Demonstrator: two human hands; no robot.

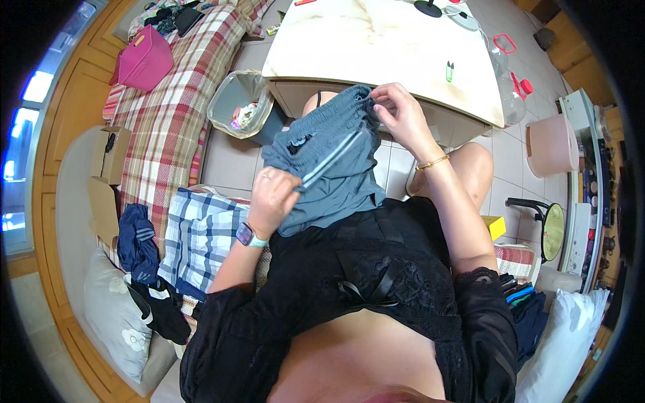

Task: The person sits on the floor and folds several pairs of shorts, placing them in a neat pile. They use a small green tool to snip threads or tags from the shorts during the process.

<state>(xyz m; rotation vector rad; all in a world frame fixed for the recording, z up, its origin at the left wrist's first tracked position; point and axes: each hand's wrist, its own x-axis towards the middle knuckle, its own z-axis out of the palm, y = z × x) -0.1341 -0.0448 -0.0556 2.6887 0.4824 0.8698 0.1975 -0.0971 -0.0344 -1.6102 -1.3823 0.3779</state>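
Observation:
A pair of grey-blue shorts [336, 174] with a gathered elastic waistband and a pale side stripe lies over my lap, its upper part raised toward the table. My left hand [274, 195], with a watch on the wrist, is closed on the cloth at the left side, near the lower end of the stripe. At the far right end of the waistband, my right hand [402, 115] pinches the edge between thumb and fingers. A dark drawstring or opening shows in the waistband's folds.
A white marble-patterned table [376, 47] stands ahead, with a lined bin [265, 124] at its left. Beside me on the left lie a checked garment [201, 232] and navy clothes [138, 242]. Folded clothes [527, 312] sit at my right. A pink basket [146, 60] rests on the plaid-covered sofa.

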